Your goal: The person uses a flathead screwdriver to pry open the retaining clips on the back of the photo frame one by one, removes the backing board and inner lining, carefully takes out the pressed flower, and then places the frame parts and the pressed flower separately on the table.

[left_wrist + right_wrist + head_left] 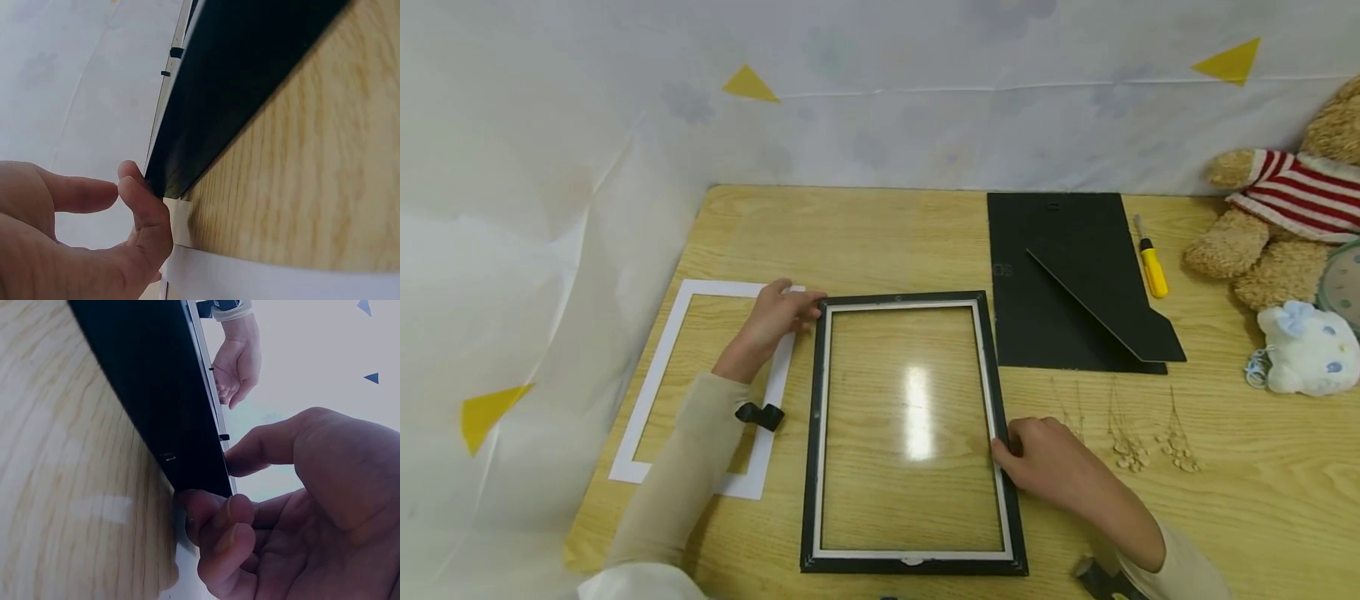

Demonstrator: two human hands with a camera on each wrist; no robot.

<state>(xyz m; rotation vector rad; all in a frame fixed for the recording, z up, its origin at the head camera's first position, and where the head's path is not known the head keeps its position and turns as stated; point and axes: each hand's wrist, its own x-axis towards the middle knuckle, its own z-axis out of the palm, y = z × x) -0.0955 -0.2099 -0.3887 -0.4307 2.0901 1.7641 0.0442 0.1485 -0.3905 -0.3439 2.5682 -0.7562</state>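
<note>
A black picture frame point(1006, 500) with a pale inner lip lies back side up on the wooden table. A bright reflection shows inside it. On its right side my right hand point(1048, 462) pinches the edge, thumb over the top and fingers curled at the outer side, as the right wrist view shows. At the far left corner is my left hand point(778, 317), its bent fingertips touching the corner and its thumb held off the frame. Beneath the left forearm, a white paper mat point(658, 379) with a cut-out middle lies partly hidden.
A black backing board point(1037, 325) with a stand flap lies behind and to the right, next to a yellow-handled screwdriver point(1152, 267). Dried flower sprigs point(1127, 446) lie nearer. A teddy bear point(1285, 250) and a white plush toy point(1307, 350) occupy the right side.
</note>
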